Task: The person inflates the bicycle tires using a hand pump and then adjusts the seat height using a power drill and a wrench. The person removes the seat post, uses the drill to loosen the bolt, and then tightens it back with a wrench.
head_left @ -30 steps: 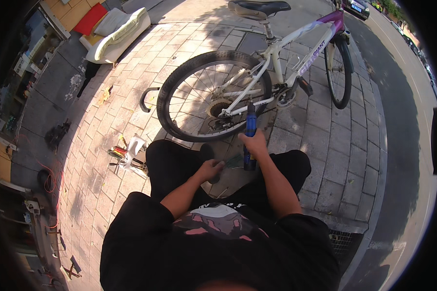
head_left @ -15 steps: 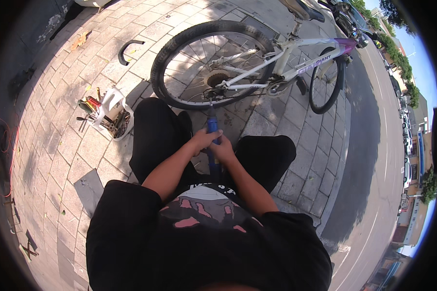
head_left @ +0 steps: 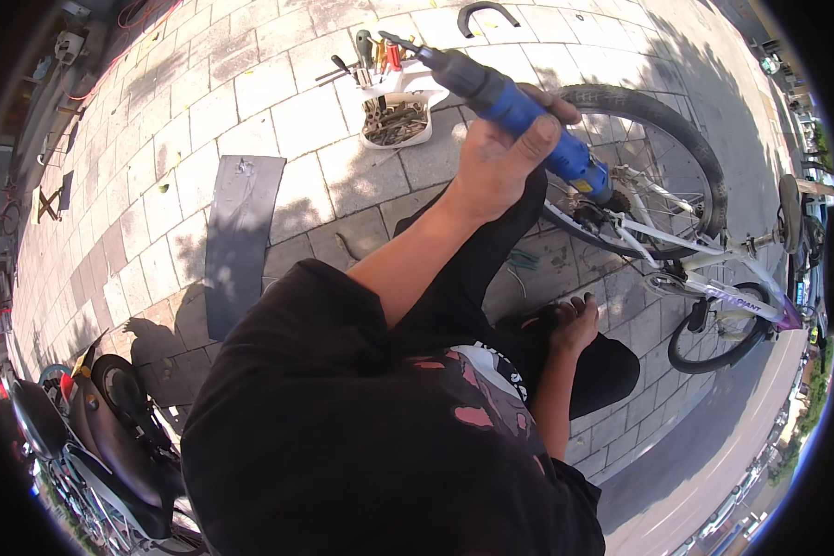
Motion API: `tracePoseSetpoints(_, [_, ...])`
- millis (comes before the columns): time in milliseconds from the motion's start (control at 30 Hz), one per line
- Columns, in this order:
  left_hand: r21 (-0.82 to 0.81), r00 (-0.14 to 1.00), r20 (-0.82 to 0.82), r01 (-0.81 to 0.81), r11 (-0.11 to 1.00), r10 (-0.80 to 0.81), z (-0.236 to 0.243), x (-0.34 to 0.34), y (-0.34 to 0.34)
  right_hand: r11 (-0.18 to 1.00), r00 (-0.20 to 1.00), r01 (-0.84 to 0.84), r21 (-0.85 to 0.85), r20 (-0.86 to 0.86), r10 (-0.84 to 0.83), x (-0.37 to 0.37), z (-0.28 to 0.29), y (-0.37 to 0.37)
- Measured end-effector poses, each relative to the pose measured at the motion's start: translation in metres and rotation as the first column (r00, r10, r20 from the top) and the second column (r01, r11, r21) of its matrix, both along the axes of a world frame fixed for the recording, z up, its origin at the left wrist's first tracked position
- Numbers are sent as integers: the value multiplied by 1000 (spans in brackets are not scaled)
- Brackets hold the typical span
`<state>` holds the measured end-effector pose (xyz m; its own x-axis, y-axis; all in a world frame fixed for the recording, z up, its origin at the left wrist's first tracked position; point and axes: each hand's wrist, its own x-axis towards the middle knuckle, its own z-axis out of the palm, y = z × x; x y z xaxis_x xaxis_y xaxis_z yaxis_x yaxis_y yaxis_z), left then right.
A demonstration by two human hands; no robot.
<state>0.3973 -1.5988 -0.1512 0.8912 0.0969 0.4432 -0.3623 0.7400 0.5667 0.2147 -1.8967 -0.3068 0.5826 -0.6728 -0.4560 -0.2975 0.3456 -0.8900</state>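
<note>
My left hand [head_left: 505, 162] is wrapped round a blue straight-bodied power tool [head_left: 519, 116]. Its black front end and slim metal tip rise toward a white tool caddy [head_left: 400, 130] with loose metal tools and screwdrivers [head_left: 380, 56]. Over my bent leg, my right hand [head_left: 576, 324] hangs with its fingers loosely apart, nothing visible in them. A white and purple bicycle [head_left: 741, 295] is on the right. Its rear wheel [head_left: 709, 157] lies beyond the power tool, which covers part of the rim and hub.
Grey paving surrounds me. A dark flat sheet [head_left: 241, 241] lies to my left, and a black curved piece [head_left: 482, 14] lies beyond the caddy. Something thin and green [head_left: 525, 259] rests on the ground between my legs and the bicycle. A parked motorbike [head_left: 111, 435] stands at the lower left.
Both hands were together on the power tool at the rear wheel. My right hand has let go; my left has raised the tool toward the caddy. My view has turned left.
</note>
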Motion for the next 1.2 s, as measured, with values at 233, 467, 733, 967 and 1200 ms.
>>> tracePoseSetpoints(233, [341,777,-425,-338,877,464,-45,10,169,997,993,-71,-3,-97,71,5,-17,-4])
tracePoseSetpoints(467, [239,350,-867,-333,912,355,-220,-13,172,997,977,-76,2,-199,75,10,-11,8])
tracePoseSetpoints(733, [692,481,-580,-135,709,657,-293,54,158,996,959,-91,-13,-271,84,15,-19,3])
tracePoseSetpoints(967, [928,563,-218,-132,347,797,-310,107,170,992,949,-127,-20,-293,116,9,-26,4])
tracePoseSetpoints(1200, [967,526,-136,-115,229,840,-349,62,159,983,934,-185,4,-310,177,-1,-40,-7])
